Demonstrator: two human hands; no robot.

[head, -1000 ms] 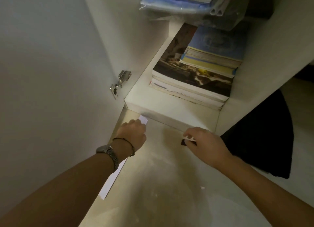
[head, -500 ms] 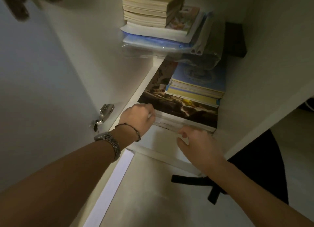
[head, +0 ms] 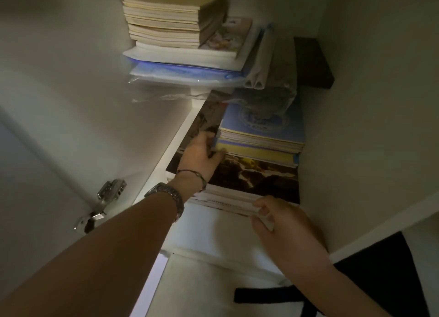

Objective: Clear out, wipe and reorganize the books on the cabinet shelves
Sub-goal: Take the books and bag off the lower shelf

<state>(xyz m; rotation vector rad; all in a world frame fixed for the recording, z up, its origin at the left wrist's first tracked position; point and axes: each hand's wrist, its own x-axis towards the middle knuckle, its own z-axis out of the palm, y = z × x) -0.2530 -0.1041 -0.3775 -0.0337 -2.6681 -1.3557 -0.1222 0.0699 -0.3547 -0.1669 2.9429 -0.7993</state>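
Shelves point(head: 180, 138) both loaded, nothing cleared or wiped yet. Lower stack point(head: 251, 174) fills its shelf's right side; my left hand point(head: 200, 154) curls round the blue books point(head: 261, 136) at their left edge. Right hand point(head: 278, 219) pinches the bottom books' front edge.

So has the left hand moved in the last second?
Yes. The left hand has gone up from the lower shelf's front edge onto the middle shelf, and now grips the side of the blue-covered stack, well past the door hinge.
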